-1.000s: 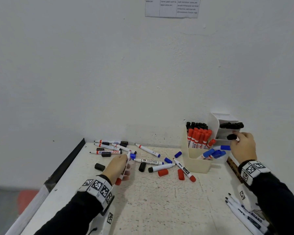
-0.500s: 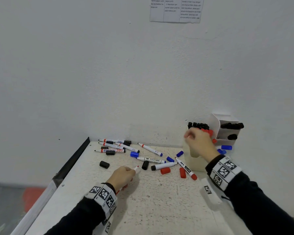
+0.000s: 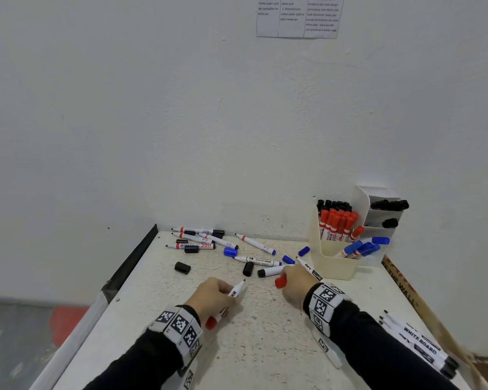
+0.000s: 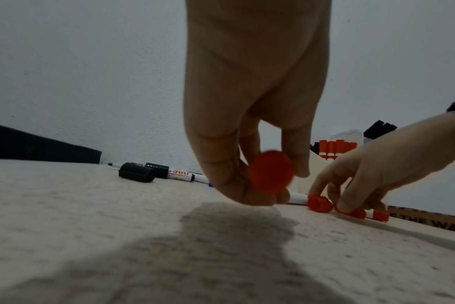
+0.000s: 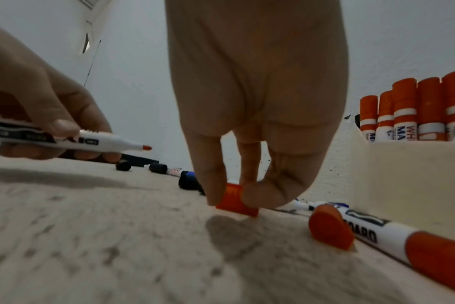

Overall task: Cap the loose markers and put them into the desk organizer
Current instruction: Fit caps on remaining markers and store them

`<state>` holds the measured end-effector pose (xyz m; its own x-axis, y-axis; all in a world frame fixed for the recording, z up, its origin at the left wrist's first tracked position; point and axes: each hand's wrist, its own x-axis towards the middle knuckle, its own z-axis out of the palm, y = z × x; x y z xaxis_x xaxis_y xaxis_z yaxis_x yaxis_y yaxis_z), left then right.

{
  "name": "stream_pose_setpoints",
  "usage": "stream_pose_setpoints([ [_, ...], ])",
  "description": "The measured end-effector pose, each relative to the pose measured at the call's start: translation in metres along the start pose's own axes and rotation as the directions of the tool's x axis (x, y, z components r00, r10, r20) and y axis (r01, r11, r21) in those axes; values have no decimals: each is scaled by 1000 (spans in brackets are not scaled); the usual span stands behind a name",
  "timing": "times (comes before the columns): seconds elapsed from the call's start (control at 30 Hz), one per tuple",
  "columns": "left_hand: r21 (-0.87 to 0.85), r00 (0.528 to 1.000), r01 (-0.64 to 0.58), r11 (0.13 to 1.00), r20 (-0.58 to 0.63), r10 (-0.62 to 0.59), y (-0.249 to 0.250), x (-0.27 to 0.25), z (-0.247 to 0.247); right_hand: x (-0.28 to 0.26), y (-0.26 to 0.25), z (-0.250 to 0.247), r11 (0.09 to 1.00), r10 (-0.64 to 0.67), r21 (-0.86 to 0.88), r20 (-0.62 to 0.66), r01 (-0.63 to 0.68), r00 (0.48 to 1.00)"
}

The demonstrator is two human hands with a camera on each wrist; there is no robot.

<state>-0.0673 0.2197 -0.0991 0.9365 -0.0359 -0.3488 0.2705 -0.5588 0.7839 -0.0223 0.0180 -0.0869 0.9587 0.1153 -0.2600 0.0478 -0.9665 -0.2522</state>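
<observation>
My left hand [image 3: 228, 291] holds an uncapped red marker [image 3: 236, 289], its tip pointing away and to the right; the left wrist view shows its red butt end [image 4: 270, 171] between the fingers. My right hand [image 3: 286, 277] pinches a loose red cap [image 3: 280, 282] [image 5: 237, 200] that sits on the table, thumb against fingers. A second red cap [image 5: 330, 226] lies just right of it, beside a red-ended marker [image 5: 377, 232]. The cream desk organizer [image 3: 335, 268] stands at the back right, with capped red, black and blue markers in its compartments.
Several loose markers [image 3: 197, 239] lie at the back left, with black caps [image 3: 182, 267] and blue caps [image 3: 230, 252] scattered mid-table. More uncapped whiteboard markers [image 3: 417, 342] lie at the near right. A printed board [image 3: 403, 288] lines the right edge. Walls close the back and right.
My right hand left the organizer and came down and left onto the red cap. My left hand lifted the red marker and drew it toward me.
</observation>
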Motion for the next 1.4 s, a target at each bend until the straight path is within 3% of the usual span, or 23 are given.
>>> stream_pose_setpoints([
  [0.13,-5,1000,-4,1000,-9,4,-1,0,3,-2,0,3,1000,2,-14,5,-2,1000],
  [0.3,-22,998,-57,998,-30,57,2,-2,9,-18,-7,0,992,-99,68,-87,105,991],
  [0.5,-21,993,-113,993,-39,112,3,-3,12,-22,-12,-2,960,-214,176,-35,217,976],
  [0.77,62,964,-207,976,-160,214,6,-6,14,-28,-14,0,897,-356,264,-41,354,933],
  [0.93,119,940,-264,957,-192,283,8,-8,13,-32,-16,1,865,-339,364,-81,344,937],
  [1.23,50,918,-350,935,-182,353,8,-12,14,-35,-15,-1,758,-382,512,-154,404,911],
  [1.4,47,905,-391,919,-161,394,15,-18,18,-35,-18,2,643,-289,683,-202,346,936],
])
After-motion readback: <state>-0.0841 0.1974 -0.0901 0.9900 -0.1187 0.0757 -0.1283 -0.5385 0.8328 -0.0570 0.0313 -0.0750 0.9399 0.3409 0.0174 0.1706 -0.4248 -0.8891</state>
